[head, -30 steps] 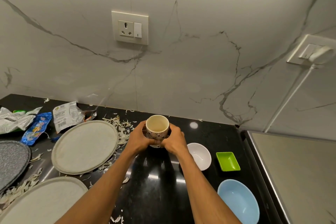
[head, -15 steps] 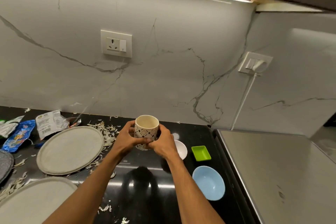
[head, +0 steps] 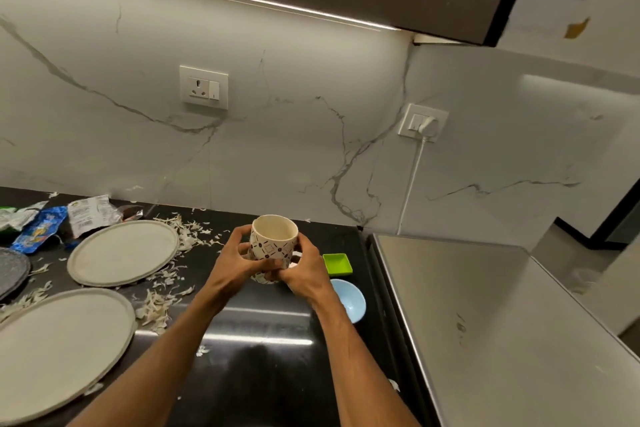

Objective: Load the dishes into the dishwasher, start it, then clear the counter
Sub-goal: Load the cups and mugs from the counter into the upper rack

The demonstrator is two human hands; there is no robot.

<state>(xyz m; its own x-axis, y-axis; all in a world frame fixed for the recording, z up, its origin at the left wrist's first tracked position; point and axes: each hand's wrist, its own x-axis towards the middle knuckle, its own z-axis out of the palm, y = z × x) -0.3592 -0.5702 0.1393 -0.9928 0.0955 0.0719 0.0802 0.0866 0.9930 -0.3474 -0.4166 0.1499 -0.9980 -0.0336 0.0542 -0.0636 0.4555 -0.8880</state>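
Black stone counter (head: 263, 374) carries a dark speckled plate (head: 12, 269) at its left edge, with crumpled wrappers (head: 38, 229) behind it near the back left corner. Next lie two pale grey plates, the rear plate (head: 123, 253) toward the back and the front plate (head: 59, 347) at the front edge, with pale shreds (head: 156, 308) scattered around them. Mid-counter, toward the back edge, the left hand (head: 237, 262) and right hand (head: 306, 270) both curl round a patterned cream cup (head: 273, 241). It is held upright, with fingers wrapped on its sides and thumbs meeting low in front. Just right of the hands are a small green dish (head: 336, 263) and, nearer the front, a light blue bowl (head: 351, 300), both by the counter's right edge, where a steel top (head: 485, 322) adjoins.
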